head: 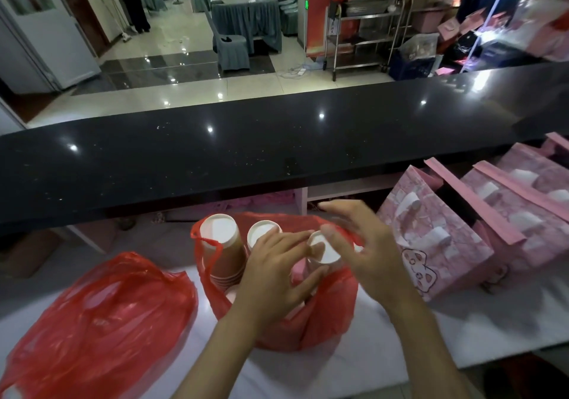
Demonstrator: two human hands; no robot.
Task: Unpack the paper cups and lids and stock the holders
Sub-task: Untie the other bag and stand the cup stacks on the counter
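Note:
An open red plastic bag [326, 315] stands on the white counter and holds three stacks of brown paper cups, upside down with white bases up: a left stack [220, 235], a middle stack [261, 232] and a right stack [328, 254]. My left hand [274, 272] reaches into the bag, fingers behind the right stack and thumb in front of it, gripping it. My right hand [360, 244] hovers over the same stack with fingers spread, its thumb touching the cup's base. No lids are visible.
A second red bag [101, 315] lies crumpled at the left. Pink patterned holders [437, 244] with white pieces poking out sit at the right. A raised black countertop [246, 152] runs across behind the bags.

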